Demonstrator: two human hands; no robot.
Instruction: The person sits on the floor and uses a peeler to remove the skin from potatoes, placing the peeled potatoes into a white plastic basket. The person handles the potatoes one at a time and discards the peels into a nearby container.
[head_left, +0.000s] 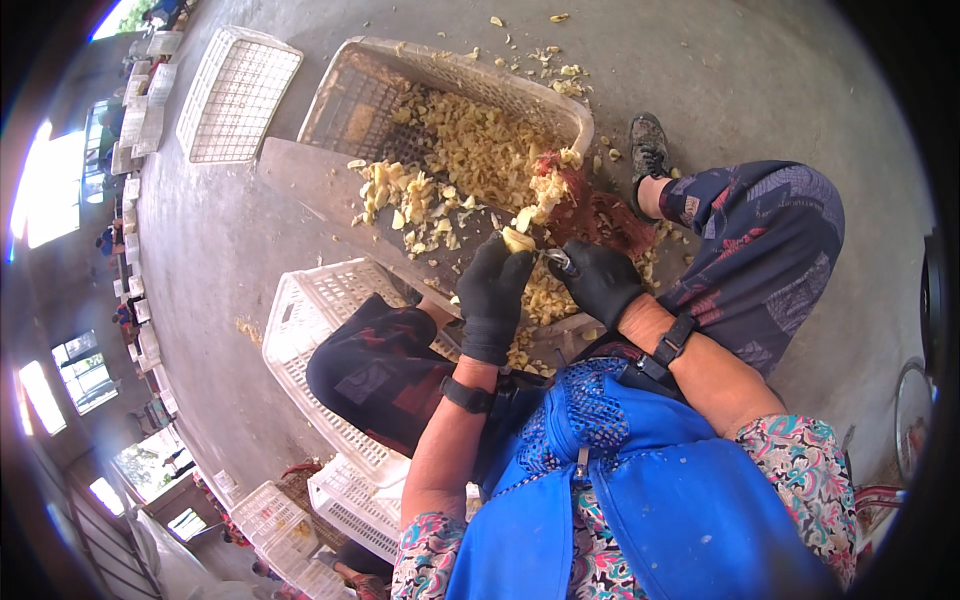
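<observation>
My left hand (489, 300), in a black glove, pinches a pale yellow vegetable piece (517, 240) over a board (307, 180). My right hand (604, 283), gloved alike, is closed around a small metal hand tool (561, 260). The tool's tip is close to the piece; whether they touch is unclear. Just beyond my hands, yellow vegetable pieces (394, 191) lie heaped on the board. A red mesh bag (611, 221) lies crumpled beyond my right hand. Peelings (551, 292) have gathered below and between my wrists.
Past the board stands a large plastic crate (322, 120) holding many yellow trimmings (472, 135). A white crate (236, 97) sits at the upper left. Another white crate (300, 330) is beside my left leg. Scraps (566, 71) litter the concrete floor (720, 82).
</observation>
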